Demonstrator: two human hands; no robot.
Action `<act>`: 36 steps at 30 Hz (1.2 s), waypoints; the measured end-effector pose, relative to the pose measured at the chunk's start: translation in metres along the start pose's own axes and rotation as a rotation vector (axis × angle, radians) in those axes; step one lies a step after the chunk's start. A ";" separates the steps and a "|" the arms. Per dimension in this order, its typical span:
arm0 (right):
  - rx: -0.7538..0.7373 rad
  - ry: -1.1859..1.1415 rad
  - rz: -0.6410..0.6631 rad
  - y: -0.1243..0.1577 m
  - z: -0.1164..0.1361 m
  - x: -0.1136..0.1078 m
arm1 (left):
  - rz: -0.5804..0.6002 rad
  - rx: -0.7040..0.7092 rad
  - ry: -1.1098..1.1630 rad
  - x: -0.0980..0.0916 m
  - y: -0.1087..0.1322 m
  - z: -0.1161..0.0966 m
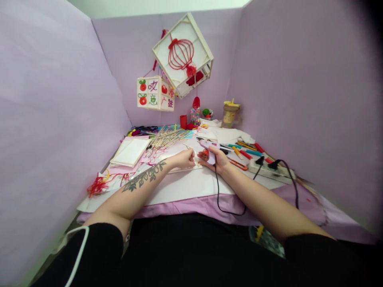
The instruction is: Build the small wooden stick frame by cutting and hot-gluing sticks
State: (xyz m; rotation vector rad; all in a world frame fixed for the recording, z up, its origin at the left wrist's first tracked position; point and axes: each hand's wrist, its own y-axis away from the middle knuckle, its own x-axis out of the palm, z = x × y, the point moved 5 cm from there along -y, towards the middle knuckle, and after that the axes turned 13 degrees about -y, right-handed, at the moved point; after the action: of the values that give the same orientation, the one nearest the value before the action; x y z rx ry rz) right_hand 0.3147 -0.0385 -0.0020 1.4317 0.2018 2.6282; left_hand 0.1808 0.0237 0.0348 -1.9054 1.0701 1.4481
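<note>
Best to leave the white panels well left of the glue gun. Steady the pale frame, on the bench just left of the glue gun, with the left grip: curled, contents hidden, cannot tell. With 2 grips so close, aim the nozzle carefully. Holding the glue gun in the right grip, keep the cord slack below it.

The hot glue gun is pale lilac, its cord black. The larger lantern is white — a red lantern motif on it. The smaller lantern shows red-and-green fruit with purple and green characters. The yarn tangle — red.
</note>
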 end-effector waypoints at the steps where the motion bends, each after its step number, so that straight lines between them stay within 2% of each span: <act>1: 0.000 0.002 -0.001 0.000 0.000 0.000 | -0.001 0.000 0.001 0.000 0.000 0.000; 30: -0.022 0.062 0.000 0.003 0.001 0.002 | -0.036 0.025 -0.031 0.004 0.009 -0.002; 36: -0.213 0.076 0.132 0.015 0.030 0.012 | -0.094 0.045 -0.037 0.003 0.016 -0.007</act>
State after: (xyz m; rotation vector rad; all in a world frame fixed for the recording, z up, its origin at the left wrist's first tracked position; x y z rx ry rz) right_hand 0.3323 -0.0494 0.0268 1.3178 -0.1659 2.7118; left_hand 0.1720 0.0089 0.0346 -1.8648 0.9748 1.3909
